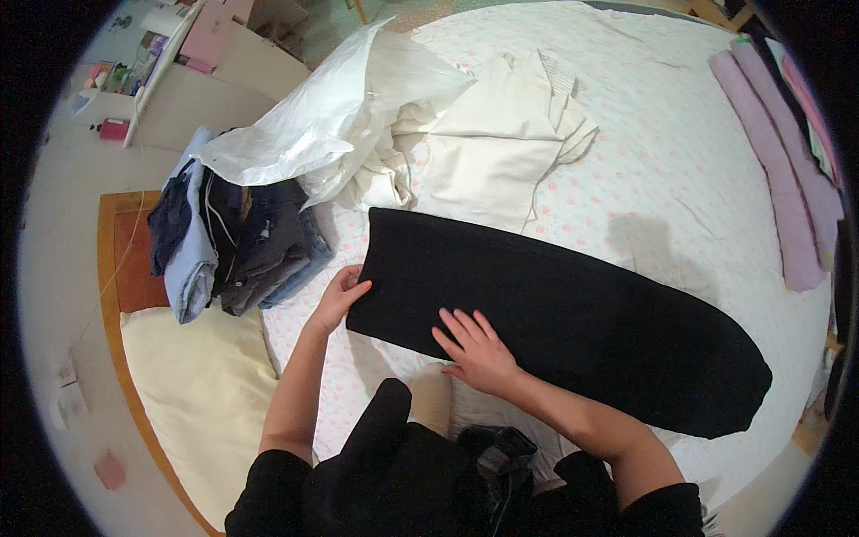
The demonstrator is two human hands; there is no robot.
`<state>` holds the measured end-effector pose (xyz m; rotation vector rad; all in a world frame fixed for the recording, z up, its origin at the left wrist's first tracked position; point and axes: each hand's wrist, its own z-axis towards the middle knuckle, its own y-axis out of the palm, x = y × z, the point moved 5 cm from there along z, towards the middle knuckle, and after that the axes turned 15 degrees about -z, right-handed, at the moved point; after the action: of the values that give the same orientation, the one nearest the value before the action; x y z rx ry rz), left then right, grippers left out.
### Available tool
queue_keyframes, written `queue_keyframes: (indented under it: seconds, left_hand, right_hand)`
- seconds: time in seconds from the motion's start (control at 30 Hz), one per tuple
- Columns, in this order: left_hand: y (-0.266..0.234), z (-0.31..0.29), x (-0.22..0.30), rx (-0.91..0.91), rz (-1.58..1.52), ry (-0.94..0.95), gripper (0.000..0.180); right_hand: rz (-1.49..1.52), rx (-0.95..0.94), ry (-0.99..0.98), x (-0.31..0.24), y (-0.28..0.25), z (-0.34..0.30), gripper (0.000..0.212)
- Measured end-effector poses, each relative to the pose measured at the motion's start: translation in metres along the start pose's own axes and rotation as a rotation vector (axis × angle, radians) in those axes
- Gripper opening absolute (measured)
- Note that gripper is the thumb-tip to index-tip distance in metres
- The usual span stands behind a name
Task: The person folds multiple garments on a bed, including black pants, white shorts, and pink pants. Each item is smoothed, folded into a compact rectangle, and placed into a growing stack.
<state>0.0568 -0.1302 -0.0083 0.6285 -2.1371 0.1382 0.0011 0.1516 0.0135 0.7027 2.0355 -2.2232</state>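
A long black garment [555, 313], folded into a smooth strip, lies across the bed in front of me; its exact kind does not show. My left hand [342, 297] pinches its left end, with the thumb on top and the other fingers partly hidden at the edge. Flat on the near side of the cloth rests my right hand [476, 351], its fingers stretched out. Just beyond the garment are cream-coloured clothes [497, 148] and a crumpled white plastic bag [313, 116].
A stack of folded dark and blue clothes [259, 242] sits at the left, beside a pale yellow pillow [201, 394]. Folded lilac cloths [769, 161] lie along the bed's right edge. The bed's sheet [662, 116] is white with a small pink pattern.
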Motion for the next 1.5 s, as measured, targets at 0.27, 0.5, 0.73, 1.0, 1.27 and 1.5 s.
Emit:
queue_keyframes:
  seconds: [0.27, 0.5, 0.73, 1.0, 1.27, 1.5]
  left_hand:
    - [0.009, 0.011, 0.000, -0.147, -0.086, -0.123, 0.067]
    - [0.033, -0.010, 0.019, -0.141, -0.350, -0.166, 0.091]
    - [0.126, -0.043, 0.057, -0.363, -0.170, -0.190, 0.107]
    - [0.309, -0.057, -0.002, -0.868, 0.163, -0.106, 0.095]
    - [0.357, -0.046, -0.075, -0.794, 0.355, -0.248, 0.087]
    - [0.343, -0.032, -0.025, -0.767, 0.766, 0.866, 0.060]
  right_hand:
    - [-0.157, -0.019, 0.320, 0.039, 0.003, -0.012, 0.077]
    - [-0.102, 0.034, 0.313, 0.040, 0.003, -0.015, 0.076]
    - [-0.081, -0.129, 0.166, 0.019, -0.005, -0.055, 0.075]
    - [0.427, -0.447, 0.234, -0.006, 0.062, -0.122, 0.054]
    - [-0.369, -0.365, -0.175, -0.015, 0.060, -0.145, 0.039]
    - [0.337, -0.632, 0.324, 0.014, 0.017, -0.171, 0.044]
